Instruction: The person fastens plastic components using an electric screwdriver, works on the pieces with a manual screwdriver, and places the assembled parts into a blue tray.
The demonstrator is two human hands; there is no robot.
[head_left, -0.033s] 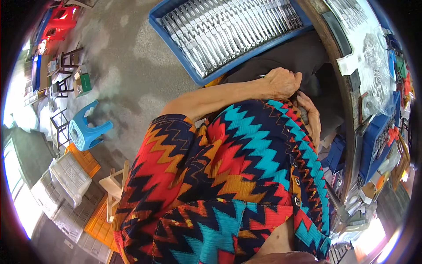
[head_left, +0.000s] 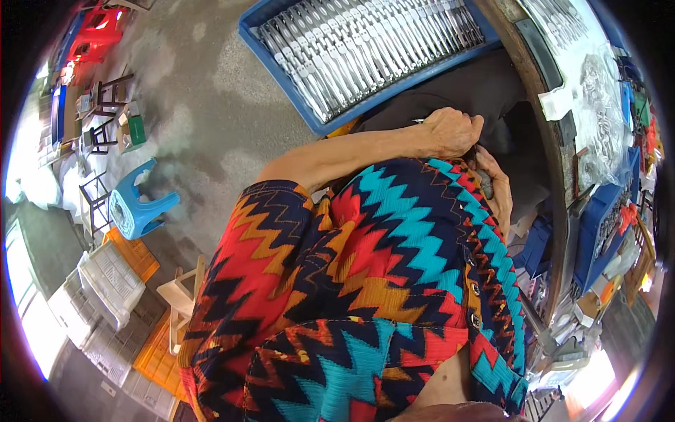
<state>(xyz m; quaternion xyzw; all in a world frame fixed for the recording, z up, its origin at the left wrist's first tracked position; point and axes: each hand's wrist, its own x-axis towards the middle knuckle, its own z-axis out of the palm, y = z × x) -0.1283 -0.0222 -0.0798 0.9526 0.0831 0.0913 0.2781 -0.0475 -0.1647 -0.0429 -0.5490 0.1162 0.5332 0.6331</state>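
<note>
My left hand is closed in a fist over my lap. A thin shiny metal tip pokes out on the wrist side of it; the rest of that piece is hidden in the fingers. Just below and to the right, my right hand is curled close to the left, partly covered by the zigzag-patterned shirt. Something greyish shows at its palm, too hidden to name. Beyond my hands, a blue crate holds rows of shiny metal handle-like pieces.
To the right runs a workbench edge with clear plastic bags and metal parts. A blue bin stands beyond it. Left on the concrete floor are a blue plastic stool, white crates and a wooden stool.
</note>
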